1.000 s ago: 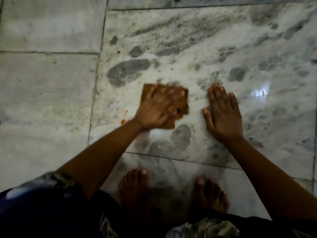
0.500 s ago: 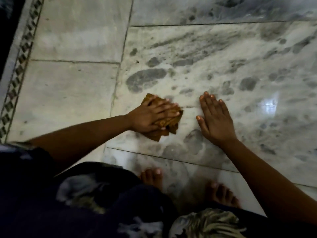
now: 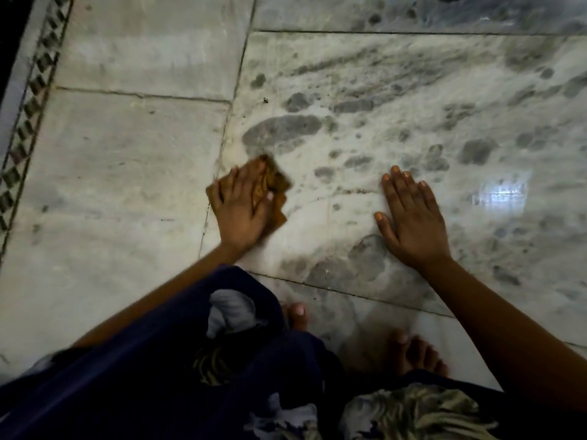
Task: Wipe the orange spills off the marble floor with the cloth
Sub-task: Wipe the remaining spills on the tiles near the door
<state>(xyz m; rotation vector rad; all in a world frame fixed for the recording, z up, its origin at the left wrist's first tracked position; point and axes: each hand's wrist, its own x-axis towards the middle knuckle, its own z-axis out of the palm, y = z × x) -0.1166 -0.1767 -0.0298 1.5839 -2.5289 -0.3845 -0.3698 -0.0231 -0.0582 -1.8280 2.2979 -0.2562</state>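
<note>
Marble floor [image 3: 365,100] with no orange spill visible, wiping seemingly nearly done; left hand [image 3: 241,203] pressing brown cloth [image 3: 274,181] flat over the left tile seam, right hand [image 3: 411,217] spread flat, empty, further right.

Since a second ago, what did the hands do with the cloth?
The left hand slid the cloth leftward over the tile seam, where orange spots showed before; none show now. The right hand stayed flat on the marble floor.
</note>
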